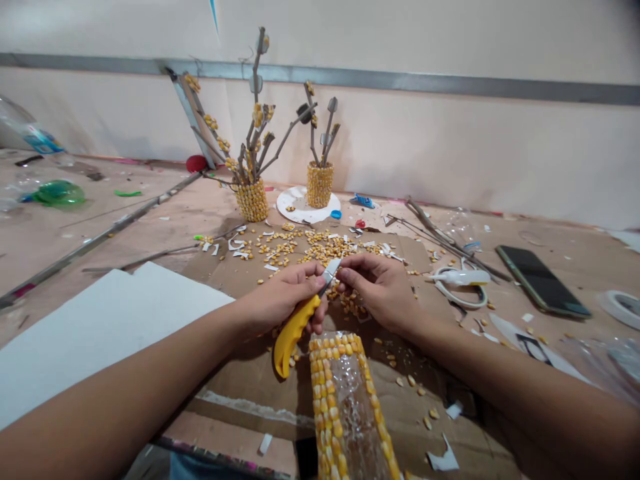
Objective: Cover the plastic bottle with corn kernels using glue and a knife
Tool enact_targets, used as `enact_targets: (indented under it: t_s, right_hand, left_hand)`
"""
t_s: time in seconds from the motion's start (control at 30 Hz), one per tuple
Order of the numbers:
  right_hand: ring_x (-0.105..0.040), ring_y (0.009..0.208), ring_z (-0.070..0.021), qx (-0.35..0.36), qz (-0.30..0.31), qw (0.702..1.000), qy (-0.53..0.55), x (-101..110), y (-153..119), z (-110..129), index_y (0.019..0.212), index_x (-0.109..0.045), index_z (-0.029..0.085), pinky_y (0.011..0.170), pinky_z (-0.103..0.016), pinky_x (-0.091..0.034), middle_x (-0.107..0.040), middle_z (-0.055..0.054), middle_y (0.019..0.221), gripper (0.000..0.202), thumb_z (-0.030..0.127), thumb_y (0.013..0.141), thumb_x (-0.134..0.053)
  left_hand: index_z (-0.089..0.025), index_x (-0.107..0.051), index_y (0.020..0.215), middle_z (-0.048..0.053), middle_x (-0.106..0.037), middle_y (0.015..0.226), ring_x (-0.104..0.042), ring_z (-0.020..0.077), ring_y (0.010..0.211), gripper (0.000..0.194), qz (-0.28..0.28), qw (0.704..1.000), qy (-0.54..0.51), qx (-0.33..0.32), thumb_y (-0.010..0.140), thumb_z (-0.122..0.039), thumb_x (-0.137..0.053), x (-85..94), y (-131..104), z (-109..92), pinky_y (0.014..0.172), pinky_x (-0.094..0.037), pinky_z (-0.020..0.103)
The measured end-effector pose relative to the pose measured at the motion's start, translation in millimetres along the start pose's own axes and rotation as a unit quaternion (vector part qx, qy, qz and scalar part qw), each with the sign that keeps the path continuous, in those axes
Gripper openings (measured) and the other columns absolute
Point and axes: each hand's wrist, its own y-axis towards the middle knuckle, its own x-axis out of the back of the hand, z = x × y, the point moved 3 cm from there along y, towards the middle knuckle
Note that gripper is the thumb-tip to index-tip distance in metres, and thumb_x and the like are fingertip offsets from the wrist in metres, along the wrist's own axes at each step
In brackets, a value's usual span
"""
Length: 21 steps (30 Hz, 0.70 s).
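Two hands mid-view on my feed. L hand [295, 293] has its fingers wrapped round the yellow-handled knife [297, 337], up near the neck; handle hangs down-L toward the cam, blade [332, 269] points away & slightly R. R hand [383, 290] is just beside the blade tip, thumb + index pinched together; what's btwn them, if anything, is too small for me to tell. Key relation as I read it: blade vs R fingertips, near-touching, so that angle needs watching. Kernel-covered cylinder [320, 373] sits on the near side of both hands, below the gap, long axis running from the cam out toward them, bare see-through strip facing up; L fingers look nearer its far rim than R. Can't tell what it rests on. For room: cardboard [240, 370] R of the cylinder has stray bits only; beyond the hands, loose kernels [325, 248] crowd in. White sheet [150, 313] borders the L side, phone [543, 280] is well off R, & table edge [215, 455] runs close, near L.
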Motion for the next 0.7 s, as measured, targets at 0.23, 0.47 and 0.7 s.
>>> enact_targets:
  t_s: [0.23,0.47,0.7]
  right_hand:
    - [-0.065,0.057,-0.0134,0.093,0.023,0.979,-0.177,-4.3,-8.1,12.8,0.086,-0.067,0.022,0.058,-0.026,-0.052,-0.073,0.001,0.068,0.016,0.028,0.100,-0.064]
    - [-0.064,0.057,-0.0130,0.222,-0.003,0.922,-0.319,-3.7,-11.9,15.1,0.091,-0.074,0.020,0.061,-0.025,-0.052,-0.077,-0.001,0.073,0.016,0.021,0.100,-0.061]
    - [-0.071,0.066,-0.0145,0.304,-0.023,0.895,-0.327,-3.7,-13.3,17.7,0.094,-0.074,0.018,0.065,-0.025,-0.055,-0.080,-0.006,0.081,0.014,0.017,0.101,-0.062]
  left_hand:
    - [-0.021,-0.054,0.103,-0.001,-0.068,0.068,-0.067,0.0136,0.055,0.034,-0.004,1.000,0.000,-0.004,0.097,-0.050,-0.072,0.5,0.9,0.4,0.056,-0.054,0.023]
    - [-0.021,-0.055,0.105,-0.001,-0.068,0.067,-0.066,0.0131,0.055,0.029,-0.001,1.000,0.014,0.001,0.100,-0.046,-0.068,-1.8,0.1,0.7,0.053,-0.051,0.021]
    - [-0.020,-0.056,0.106,-0.001,-0.067,0.066,-0.064,0.0126,0.054,0.029,0.006,1.000,0.014,-0.004,0.100,-0.046,-0.068,-1.4,1.0,0.5,0.052,-0.050,0.020]
